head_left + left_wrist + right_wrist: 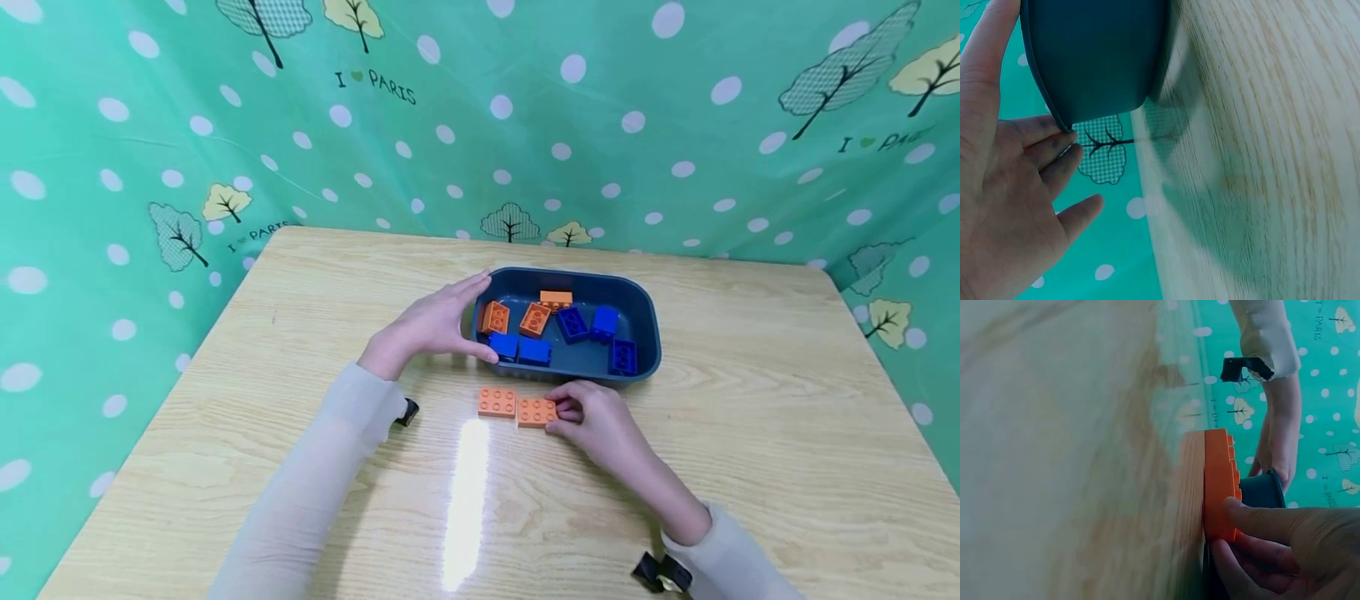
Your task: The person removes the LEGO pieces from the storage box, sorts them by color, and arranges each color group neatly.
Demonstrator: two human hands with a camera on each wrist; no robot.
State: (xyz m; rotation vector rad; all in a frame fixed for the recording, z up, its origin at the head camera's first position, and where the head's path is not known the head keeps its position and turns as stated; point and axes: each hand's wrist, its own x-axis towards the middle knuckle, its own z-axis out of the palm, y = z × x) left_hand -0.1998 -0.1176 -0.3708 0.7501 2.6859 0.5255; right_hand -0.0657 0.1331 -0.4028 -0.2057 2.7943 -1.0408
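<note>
In the head view my left hand (431, 325) spans the left end of a dark blue plastic bin (645, 367), fingers stretched to its far corner and thumb along its near rim. The left wrist view shows those fingertips at the rim of the bin (1094, 62). Just in front of the bin, my right hand (603, 421) pinches the right end of an orange toy brick (537, 412) between thumb and fingers. This brick lies studs up on the table, close beside a second orange brick (497, 402). In the right wrist view, the right thumb rests on the orange brick (1219, 487).
Inside the bin lie several loose bricks, among them an orange brick (536, 319) and a blue brick (622, 357). Everything stands on a light wooden table (750, 400). Behind it hangs a green dotted cloth (525, 108). Black straps show near both sleeves.
</note>
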